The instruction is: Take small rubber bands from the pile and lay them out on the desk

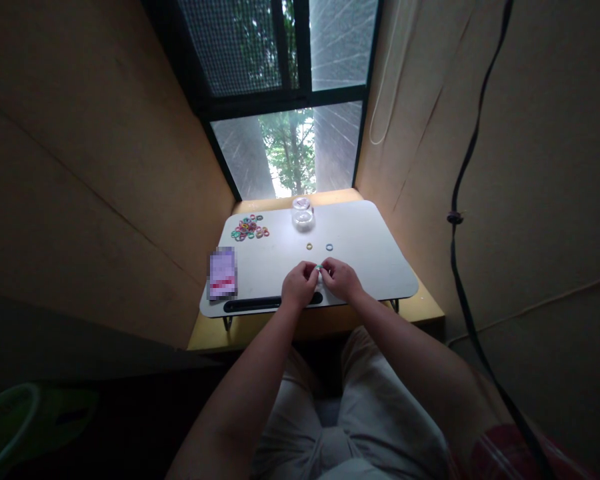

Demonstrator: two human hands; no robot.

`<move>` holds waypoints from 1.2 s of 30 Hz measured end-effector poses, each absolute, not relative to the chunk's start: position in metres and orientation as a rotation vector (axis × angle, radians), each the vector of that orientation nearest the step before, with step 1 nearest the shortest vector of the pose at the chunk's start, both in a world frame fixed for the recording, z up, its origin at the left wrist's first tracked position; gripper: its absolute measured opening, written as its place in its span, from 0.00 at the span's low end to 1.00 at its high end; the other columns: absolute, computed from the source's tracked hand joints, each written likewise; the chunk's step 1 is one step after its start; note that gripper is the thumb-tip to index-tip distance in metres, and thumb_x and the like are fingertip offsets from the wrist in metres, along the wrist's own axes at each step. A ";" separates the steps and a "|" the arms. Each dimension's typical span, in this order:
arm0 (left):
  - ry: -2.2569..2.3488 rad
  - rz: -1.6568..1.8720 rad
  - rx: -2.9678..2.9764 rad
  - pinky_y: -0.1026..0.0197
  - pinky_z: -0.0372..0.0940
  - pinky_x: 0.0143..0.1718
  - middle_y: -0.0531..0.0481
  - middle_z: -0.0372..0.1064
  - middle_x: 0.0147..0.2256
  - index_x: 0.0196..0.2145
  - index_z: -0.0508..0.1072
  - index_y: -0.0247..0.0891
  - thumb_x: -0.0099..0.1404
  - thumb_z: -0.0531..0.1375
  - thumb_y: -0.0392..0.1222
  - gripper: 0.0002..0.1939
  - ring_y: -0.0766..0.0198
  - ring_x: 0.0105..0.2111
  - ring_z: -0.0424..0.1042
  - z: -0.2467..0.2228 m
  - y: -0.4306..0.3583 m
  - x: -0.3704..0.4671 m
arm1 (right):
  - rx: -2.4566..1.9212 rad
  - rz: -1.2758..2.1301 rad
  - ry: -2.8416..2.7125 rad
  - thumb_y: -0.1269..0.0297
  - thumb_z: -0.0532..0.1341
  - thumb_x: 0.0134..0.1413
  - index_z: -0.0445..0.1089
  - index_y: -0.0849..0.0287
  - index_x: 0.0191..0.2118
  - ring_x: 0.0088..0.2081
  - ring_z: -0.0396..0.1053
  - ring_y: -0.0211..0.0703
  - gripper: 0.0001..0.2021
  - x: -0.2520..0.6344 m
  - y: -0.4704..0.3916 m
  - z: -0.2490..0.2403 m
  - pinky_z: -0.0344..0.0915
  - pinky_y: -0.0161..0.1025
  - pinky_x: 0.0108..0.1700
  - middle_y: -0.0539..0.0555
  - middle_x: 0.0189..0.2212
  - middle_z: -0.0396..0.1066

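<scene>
My left hand (300,283) and my right hand (339,278) meet over the near middle of a white lap table (265,267). Between their fingertips they pinch a small green hair tie (319,267); the fingers partly hide it. Just beyond my hands lie a yellow hair tie (309,247) and a blue-grey hair tie (329,247), apart from each other. A loose pile of many-coloured hair ties (250,228) rests at the far left of the table.
A clear round plastic container (303,217) stands at the table's far edge, below the window. On the left lies a blurred purple card or packet (223,273). A black slot (253,304) runs along the near edge. A dark cord (453,267) hangs at the right.
</scene>
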State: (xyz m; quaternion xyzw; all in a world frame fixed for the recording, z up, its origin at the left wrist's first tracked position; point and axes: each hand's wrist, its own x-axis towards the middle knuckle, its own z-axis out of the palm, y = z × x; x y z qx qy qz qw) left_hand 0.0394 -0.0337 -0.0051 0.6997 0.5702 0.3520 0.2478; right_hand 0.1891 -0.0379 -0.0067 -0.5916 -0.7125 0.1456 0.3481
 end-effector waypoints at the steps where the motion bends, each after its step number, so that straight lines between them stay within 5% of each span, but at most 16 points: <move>1: 1.544 0.958 1.916 0.63 0.63 0.35 0.51 0.75 0.35 0.41 0.74 0.43 0.65 0.55 0.48 0.12 0.64 0.33 0.72 -0.005 -0.033 0.040 | -1.532 0.379 -1.851 0.63 0.55 0.56 0.69 0.56 0.33 0.28 0.65 0.39 0.07 0.189 -0.038 -0.006 0.56 0.34 0.32 0.50 0.27 0.71; 17: 1.751 0.681 1.973 0.61 0.58 0.31 0.49 0.75 0.32 0.34 0.73 0.42 0.64 0.55 0.46 0.09 0.60 0.32 0.71 0.006 -0.015 0.041 | -1.540 0.349 -1.883 0.65 0.55 0.56 0.67 0.56 0.33 0.27 0.63 0.38 0.05 0.191 -0.033 -0.007 0.54 0.34 0.31 0.49 0.27 0.71; 26: 1.586 0.925 1.933 0.63 0.60 0.33 0.52 0.75 0.33 0.36 0.73 0.41 0.65 0.55 0.47 0.10 0.64 0.32 0.71 -0.002 -0.018 0.036 | -1.537 0.374 -1.841 0.64 0.56 0.56 0.68 0.56 0.35 0.26 0.64 0.38 0.05 0.191 -0.032 -0.007 0.56 0.34 0.30 0.50 0.28 0.72; 33: 1.485 0.972 1.928 0.64 0.62 0.35 0.52 0.75 0.33 0.36 0.75 0.42 0.64 0.56 0.45 0.09 0.65 0.32 0.72 -0.001 -0.018 0.036 | -1.492 0.434 -1.794 0.64 0.58 0.55 0.67 0.54 0.46 0.27 0.67 0.37 0.13 0.191 -0.032 -0.008 0.60 0.34 0.32 0.48 0.31 0.73; 36: 1.507 0.951 1.923 0.64 0.63 0.34 0.52 0.76 0.33 0.37 0.75 0.42 0.64 0.57 0.46 0.09 0.65 0.32 0.72 -0.001 -0.020 0.036 | -1.490 0.412 -1.818 0.65 0.58 0.55 0.69 0.54 0.43 0.27 0.67 0.37 0.10 0.191 -0.032 -0.008 0.59 0.34 0.32 0.48 0.30 0.73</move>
